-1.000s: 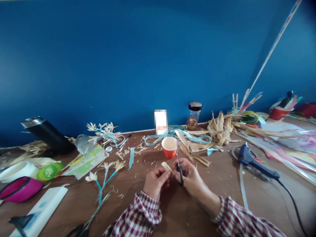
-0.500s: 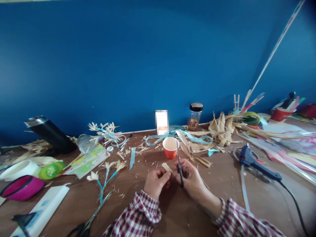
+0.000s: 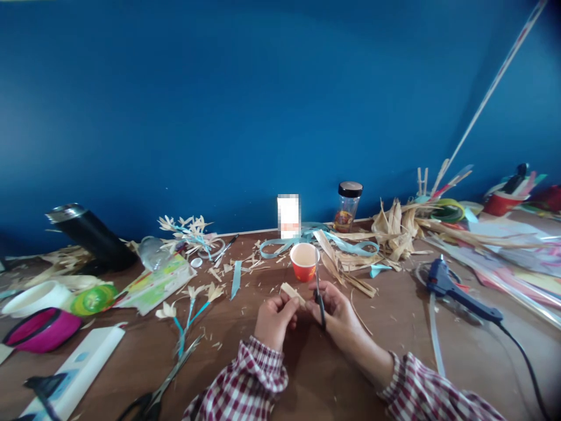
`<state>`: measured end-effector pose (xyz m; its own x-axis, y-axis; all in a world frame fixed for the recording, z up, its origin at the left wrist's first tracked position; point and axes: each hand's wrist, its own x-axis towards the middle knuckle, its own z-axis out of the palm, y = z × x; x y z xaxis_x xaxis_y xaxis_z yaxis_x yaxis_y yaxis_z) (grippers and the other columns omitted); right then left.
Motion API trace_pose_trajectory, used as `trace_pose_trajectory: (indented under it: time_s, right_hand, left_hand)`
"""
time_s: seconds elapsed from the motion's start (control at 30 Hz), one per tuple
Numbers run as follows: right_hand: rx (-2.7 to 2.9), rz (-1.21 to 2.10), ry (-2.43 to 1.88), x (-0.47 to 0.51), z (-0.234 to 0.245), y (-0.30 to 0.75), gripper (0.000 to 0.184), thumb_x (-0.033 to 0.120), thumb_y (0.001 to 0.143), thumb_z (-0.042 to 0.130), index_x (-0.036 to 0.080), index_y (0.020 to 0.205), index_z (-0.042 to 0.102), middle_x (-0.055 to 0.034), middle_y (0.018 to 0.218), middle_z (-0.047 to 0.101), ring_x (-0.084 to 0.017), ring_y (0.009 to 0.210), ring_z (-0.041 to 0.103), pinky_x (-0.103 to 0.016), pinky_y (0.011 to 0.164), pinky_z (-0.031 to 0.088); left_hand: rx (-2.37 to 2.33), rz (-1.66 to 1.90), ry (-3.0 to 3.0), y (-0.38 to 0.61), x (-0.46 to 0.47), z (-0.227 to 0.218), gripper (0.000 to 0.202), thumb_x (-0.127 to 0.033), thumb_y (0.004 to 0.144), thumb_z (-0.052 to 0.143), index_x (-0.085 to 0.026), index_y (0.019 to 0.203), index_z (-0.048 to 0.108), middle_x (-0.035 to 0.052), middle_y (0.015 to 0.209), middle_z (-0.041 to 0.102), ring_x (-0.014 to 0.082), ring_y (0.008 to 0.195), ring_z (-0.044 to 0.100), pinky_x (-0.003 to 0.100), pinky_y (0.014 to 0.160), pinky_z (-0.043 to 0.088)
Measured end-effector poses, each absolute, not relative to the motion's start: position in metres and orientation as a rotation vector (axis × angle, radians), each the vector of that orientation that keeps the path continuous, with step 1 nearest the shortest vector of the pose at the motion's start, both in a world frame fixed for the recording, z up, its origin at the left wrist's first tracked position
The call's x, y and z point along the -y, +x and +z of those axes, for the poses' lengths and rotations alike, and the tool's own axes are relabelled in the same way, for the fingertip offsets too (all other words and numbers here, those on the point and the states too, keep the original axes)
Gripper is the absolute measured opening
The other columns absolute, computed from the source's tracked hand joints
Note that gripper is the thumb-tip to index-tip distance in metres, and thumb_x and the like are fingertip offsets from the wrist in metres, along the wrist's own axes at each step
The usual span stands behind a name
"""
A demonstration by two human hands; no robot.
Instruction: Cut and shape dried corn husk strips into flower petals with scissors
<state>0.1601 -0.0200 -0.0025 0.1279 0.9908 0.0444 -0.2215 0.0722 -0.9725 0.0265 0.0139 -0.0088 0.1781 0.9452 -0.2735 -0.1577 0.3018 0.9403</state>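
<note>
My left hand (image 3: 276,320) is closed, pinching a short pale strip of dried husk (image 3: 290,291) between thumb and fingers. In my right hand (image 3: 336,309) is a pair of scissors (image 3: 319,298), held upright with the blades pointing away from me. The right fingertips are close to the strip's right end; whether they touch it I cannot tell. Just beyond both hands a red paper cup (image 3: 304,266) stands upright, its pale inside showing. The scissor tips overlap the cup's right side in view. Most of the scissor handles are hidden by the right hand.
A blue glue gun (image 3: 456,292) with its cord lies to the right. Left are flowers with blue stems (image 3: 188,321), a second pair of scissors (image 3: 169,380) and a white power strip (image 3: 81,368). Husks (image 3: 394,231), blue ribbon (image 3: 276,249) and a lidded jar (image 3: 348,207) lie behind.
My left hand has shifted slightly left, and the husk strip in it now shows further left and higher. The right hand and its scissors have hardly moved.
</note>
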Motion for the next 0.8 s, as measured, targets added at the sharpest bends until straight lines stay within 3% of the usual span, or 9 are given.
trace_pose_trajectory:
  time_s: [0.17, 0.5, 0.8]
  right_hand:
    - [1.124, 1.236, -1.049, 0.024, -0.006, 0.161, 0.029, 0.028, 0.071, 0.072, 0.02, 0.095, 0.058, 0.0036, 0.069, 0.054, -0.01, 0.061, 0.046, -0.02, 0.055, 0.036]
    - [1.41, 1.393, -1.095, 0.03, -0.003, 0.163, 0.026, 0.038, 0.076, 0.066, 0.018, 0.092, 0.065, 0.0035, 0.059, 0.05, -0.009, 0.052, 0.038, -0.019, 0.044, 0.028]
    - [1.488, 1.508, -1.144, 0.03, 0.002, 0.168, 0.036, 0.044, 0.077, 0.063, 0.015, 0.099, 0.065, 0.0024, 0.062, 0.053, -0.009, 0.051, 0.045, -0.019, 0.046, 0.035]
  left_hand:
    - [-1.08, 1.044, 0.645, 0.017, -0.023, -0.001, 0.029, -0.037, 0.053, 0.079, -0.014, 0.061, 0.063, -0.0034, 0.052, 0.058, 0.0041, 0.042, 0.047, 0.014, 0.04, 0.036]
    - [-1.055, 1.191, 0.543, 0.011, -0.029, 0.004, 0.027, -0.031, 0.052, 0.081, -0.01, 0.06, 0.066, -0.0013, 0.049, 0.055, 0.0029, 0.04, 0.043, 0.012, 0.035, 0.034]
    - [-1.048, 1.231, 0.56, 0.013, -0.028, 0.004, 0.031, -0.033, 0.047, 0.083, -0.009, 0.06, 0.067, 0.0006, 0.055, 0.061, 0.0026, 0.043, 0.046, 0.011, 0.037, 0.035]
